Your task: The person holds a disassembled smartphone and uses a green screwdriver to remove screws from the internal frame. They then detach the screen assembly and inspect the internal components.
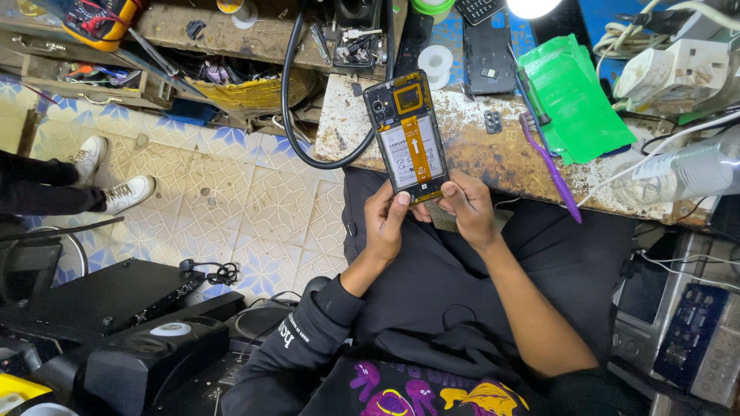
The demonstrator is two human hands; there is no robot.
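An opened smartphone [407,135] with its back cover off is held over my lap, at the edge of the worn workbench [493,158]. Its battery, an orange flex strip and the camera module show. My left hand [385,223] grips the phone's lower left corner, thumb on the bottom edge. My right hand [466,204] holds the lower right corner, thumb pressed at the bottom of the flex strip.
A purple toothbrush [549,163], green plastic bags [574,100], a dark phone back cover [488,54], a small camera frame part [493,121], tape rolls and a clear bottle [678,173] lie on the bench. A black cable [287,92] loops down. Another person's white shoes [108,173] rest on the tiled floor. Black speakers [131,358] stand at lower left.
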